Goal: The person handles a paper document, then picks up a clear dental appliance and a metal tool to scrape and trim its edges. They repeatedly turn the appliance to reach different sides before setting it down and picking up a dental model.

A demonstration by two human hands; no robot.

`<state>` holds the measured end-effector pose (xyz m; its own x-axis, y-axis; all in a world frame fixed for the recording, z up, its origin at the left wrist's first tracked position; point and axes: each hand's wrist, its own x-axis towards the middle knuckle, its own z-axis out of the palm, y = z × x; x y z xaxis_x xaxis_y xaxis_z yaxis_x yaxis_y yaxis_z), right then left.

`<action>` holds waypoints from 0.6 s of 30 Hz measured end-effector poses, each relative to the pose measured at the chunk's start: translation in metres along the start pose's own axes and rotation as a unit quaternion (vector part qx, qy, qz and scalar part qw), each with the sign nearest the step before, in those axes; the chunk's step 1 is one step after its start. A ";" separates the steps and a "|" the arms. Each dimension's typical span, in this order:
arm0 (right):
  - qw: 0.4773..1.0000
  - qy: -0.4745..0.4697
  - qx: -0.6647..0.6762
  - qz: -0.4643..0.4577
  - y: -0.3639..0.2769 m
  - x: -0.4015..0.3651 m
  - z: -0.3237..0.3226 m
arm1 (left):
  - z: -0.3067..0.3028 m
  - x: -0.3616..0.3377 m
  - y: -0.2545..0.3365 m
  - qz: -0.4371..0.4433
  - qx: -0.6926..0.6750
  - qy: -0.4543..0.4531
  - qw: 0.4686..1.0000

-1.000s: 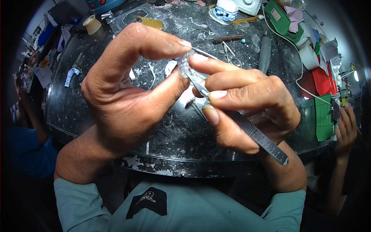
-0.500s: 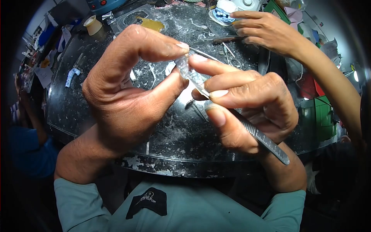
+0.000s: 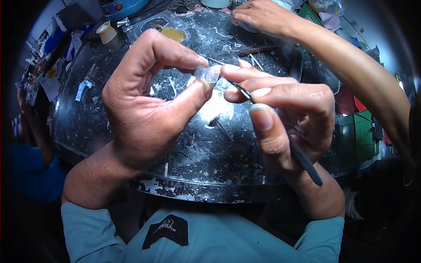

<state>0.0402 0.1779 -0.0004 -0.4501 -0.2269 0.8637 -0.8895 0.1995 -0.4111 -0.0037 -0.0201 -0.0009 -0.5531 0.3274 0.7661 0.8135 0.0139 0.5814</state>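
Between the thumb and index finger of my left hand [image 3: 151, 96], a small clear plastic piece [image 3: 207, 73], curved like a dental aligner, is pinched above the black table. My right hand [image 3: 289, 109] grips a scalpel [image 3: 305, 164] by its flat metal handle, the handle's end slanting down to the right. Its front end points toward the clear piece, and the right index fingertip lies right beside that piece. Beneath both hands, a small rotary bit with a thin shank [image 3: 221, 127] rests on the brightly lit table top.
Another person's hand [image 3: 261, 16] reaches in from the right, over something white at the back. A blue ridged strip [image 3: 83, 90], a beige cup [image 3: 106, 33] and a yellow sheet [image 3: 173, 33] lie leftward. Green bins [image 3: 365, 133] stand at right; a blue machine [image 3: 123, 6] is behind.
My right hand has rolled the scalpel, so its ruler-marked face no longer shows. The clear piece has turned between my fingers. The other person's hand has moved left and farther back.
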 end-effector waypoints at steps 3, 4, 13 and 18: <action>0.997 -0.044 -0.042 0.048 -0.005 0.000 -0.014 | 0.002 0.002 0.004 -0.043 0.000 -0.003 0.999; 0.998 -0.020 0.007 0.053 -0.002 -0.002 -0.012 | 0.003 0.002 0.005 -0.042 0.000 -0.003 0.999; 0.994 -0.005 -0.103 0.031 -0.001 0.004 -0.013 | 0.010 0.005 0.016 -0.186 -0.108 0.005 0.977; 0.995 -0.029 -0.088 0.033 0.002 0.004 -0.011 | 0.006 0.000 0.009 -0.120 -0.038 -0.070 0.990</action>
<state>0.0373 0.1880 0.0052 -0.5150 -0.2617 0.8163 -0.8328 0.3784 -0.4041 0.0046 -0.0148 0.0023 -0.6944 0.4503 0.5612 0.6426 0.0372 0.7653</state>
